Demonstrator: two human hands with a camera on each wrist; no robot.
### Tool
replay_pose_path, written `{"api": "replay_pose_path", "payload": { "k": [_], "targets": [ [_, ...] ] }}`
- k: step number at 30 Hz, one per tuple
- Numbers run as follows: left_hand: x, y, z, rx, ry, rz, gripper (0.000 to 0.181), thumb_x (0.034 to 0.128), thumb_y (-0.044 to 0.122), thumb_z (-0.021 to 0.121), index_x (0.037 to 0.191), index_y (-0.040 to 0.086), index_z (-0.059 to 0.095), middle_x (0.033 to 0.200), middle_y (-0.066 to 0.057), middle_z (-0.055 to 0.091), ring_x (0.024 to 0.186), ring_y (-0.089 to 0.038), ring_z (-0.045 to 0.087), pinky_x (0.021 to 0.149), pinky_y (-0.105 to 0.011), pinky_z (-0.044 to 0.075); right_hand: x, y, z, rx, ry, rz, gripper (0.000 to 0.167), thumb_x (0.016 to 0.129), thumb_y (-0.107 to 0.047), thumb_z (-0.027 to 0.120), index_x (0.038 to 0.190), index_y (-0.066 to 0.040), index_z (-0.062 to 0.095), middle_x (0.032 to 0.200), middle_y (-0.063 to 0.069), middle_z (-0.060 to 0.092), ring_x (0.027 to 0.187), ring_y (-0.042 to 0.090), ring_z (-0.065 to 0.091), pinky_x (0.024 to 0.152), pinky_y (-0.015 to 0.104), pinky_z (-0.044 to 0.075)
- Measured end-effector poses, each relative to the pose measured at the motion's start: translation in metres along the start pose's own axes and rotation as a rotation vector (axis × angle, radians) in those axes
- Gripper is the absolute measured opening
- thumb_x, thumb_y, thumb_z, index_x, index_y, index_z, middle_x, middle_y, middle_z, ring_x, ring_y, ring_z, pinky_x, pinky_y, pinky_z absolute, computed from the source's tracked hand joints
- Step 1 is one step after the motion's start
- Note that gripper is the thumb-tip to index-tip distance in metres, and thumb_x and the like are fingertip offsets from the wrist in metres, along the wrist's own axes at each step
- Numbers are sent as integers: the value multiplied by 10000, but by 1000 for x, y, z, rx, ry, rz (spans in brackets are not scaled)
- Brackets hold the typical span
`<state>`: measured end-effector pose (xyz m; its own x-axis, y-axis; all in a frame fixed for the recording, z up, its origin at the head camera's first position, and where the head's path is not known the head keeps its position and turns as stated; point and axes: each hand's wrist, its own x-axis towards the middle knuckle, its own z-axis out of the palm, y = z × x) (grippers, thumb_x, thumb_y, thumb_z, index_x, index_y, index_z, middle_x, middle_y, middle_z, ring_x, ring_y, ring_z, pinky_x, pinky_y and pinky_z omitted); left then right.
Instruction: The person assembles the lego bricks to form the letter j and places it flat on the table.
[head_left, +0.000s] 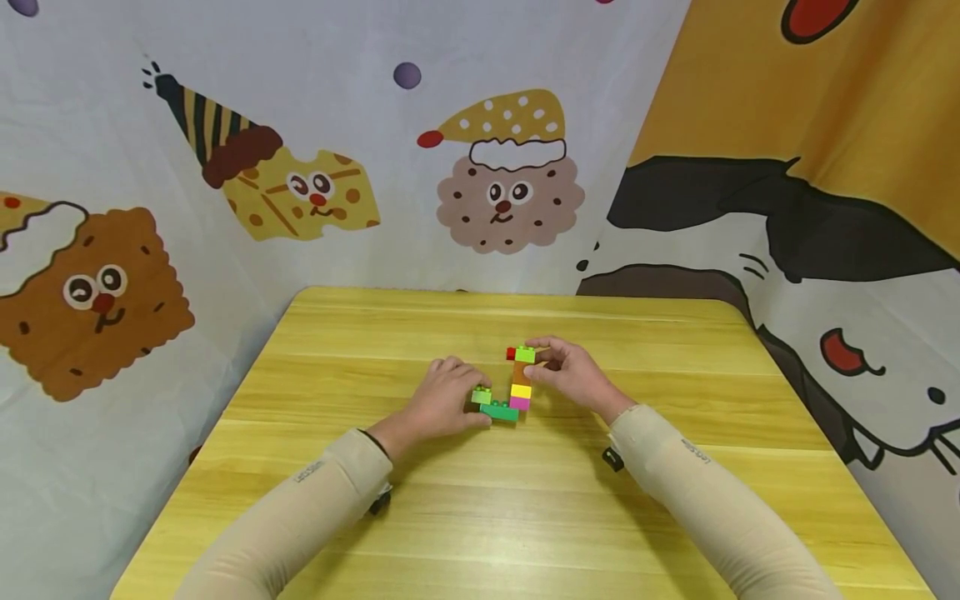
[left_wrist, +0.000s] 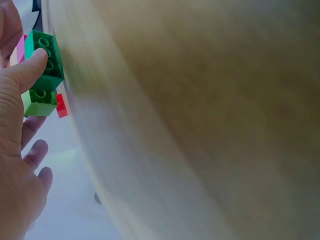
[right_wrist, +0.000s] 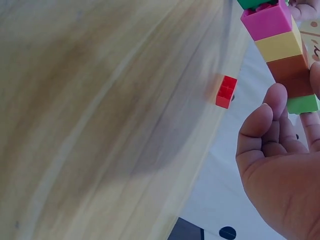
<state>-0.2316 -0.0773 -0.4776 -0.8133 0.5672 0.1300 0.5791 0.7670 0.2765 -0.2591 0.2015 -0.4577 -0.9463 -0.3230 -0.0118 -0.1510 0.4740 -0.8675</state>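
Both hands hold one joined build of toy building bricks. Its green brick point(head_left: 498, 412) lies at the bottom, with a light green brick point(head_left: 482, 397) at the left end. A tower rises at the right end: a magenta brick point(right_wrist: 267, 21), a yellow brick point(head_left: 521, 391), a brown brick point(right_wrist: 291, 75) and a lime brick point(head_left: 525, 356). My left hand point(head_left: 442, 398) grips the left end, its thumb against the green brick's hollow underside in the left wrist view. My right hand point(head_left: 573, 375) pinches the tower near the brown and lime bricks.
A loose red brick point(right_wrist: 226, 92) lies on the wooden table point(head_left: 487, 517) beyond the build, partly hidden in the head view. A cloth with cartoon figures point(head_left: 345, 267) hangs behind the table's far edge.
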Motion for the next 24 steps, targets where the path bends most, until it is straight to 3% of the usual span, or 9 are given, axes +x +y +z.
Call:
{"api": "replay_pose_path", "payload": {
  "k": [14, 24],
  "targets": [
    [-2, 1, 0, -27, -5, -15, 593, 892, 546, 843, 1358, 215, 684, 1341, 30, 733, 1241, -196, 536, 1139, -442, 369, 1, 4, 0, -15, -10, 35, 483, 1002, -358, 770, 1459, -272, 638, 1303, 107, 739, 1109, 259, 699, 902, 375, 588],
    [-3, 3, -1, -27, -11, -6, 565, 909, 529, 832, 1349, 202, 692, 1299, 41, 741, 1211, -211, 536, 1138, -464, 375, 2, 7, -2, -25, -48, 27, 632, 984, -327, 795, 1553, -188, 559, 1360, 176, 713, 1090, 258, 698, 882, 341, 587]
  ]
}}
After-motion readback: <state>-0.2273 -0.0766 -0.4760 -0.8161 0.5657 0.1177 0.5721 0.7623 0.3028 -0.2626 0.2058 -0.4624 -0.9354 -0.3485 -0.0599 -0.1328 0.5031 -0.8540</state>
